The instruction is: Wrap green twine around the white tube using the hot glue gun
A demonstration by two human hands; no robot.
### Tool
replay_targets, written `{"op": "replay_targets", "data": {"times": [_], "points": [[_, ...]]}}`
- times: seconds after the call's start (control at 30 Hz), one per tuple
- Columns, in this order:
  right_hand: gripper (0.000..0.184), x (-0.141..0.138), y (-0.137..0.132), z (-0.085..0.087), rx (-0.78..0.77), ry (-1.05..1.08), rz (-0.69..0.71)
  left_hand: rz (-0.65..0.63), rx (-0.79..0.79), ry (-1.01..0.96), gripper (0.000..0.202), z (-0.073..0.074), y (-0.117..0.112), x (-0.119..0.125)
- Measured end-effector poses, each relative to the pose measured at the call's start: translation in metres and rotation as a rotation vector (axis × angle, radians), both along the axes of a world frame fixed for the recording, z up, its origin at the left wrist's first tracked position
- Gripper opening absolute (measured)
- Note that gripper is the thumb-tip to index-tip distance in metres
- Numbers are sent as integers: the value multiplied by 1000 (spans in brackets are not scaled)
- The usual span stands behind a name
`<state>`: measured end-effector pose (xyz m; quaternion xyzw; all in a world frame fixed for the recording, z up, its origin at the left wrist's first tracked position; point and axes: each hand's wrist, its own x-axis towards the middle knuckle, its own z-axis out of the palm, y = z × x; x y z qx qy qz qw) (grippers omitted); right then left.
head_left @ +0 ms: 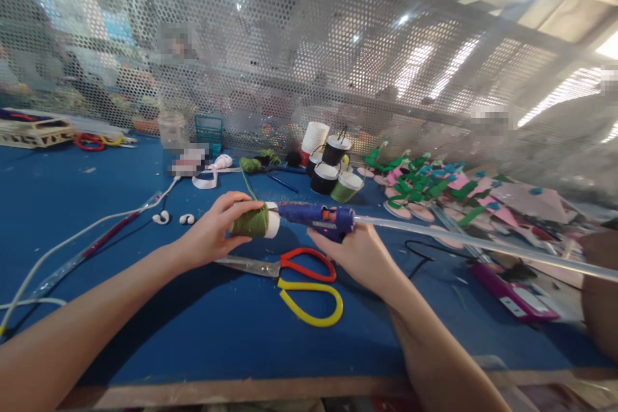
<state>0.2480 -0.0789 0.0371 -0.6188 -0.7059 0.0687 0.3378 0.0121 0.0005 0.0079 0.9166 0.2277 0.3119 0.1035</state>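
My left hand [219,228] is wrapped round a small white paper cup [273,221] lying on its side, most of it covered in green yarn [250,221]. A strand runs from it to a loose green yarn ball [251,165] farther back. In my right hand [364,254] is a blue hot glue gun [316,215], with a long clear glue stick [463,241] sticking out behind. Its nozzle points left and meets the wrapped cup near the bare white edge. Below both hands lie scissors [284,270] with one red and one yellow handle.
Behind the hands stand several small yarn-wrapped buckets [324,177] and a stack of white cups [315,140]. Green and pink craft pieces [425,187] crowd the right side, near a magenta power strip [514,293]. A white cable [82,232] crosses the left; a perforated metal screen [270,51] borders the back.
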Motion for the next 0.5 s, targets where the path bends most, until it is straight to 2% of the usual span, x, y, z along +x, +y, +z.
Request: {"op": "replay_targets", "data": {"times": [0.27,0.5], "points": [[16,-2,-6,5,-9,47,41,31,-8,-60,50,-6,3,0],[19,-3,-8,6,-24,54,26,35,-18,-58,51,-5,3,-1]]}}
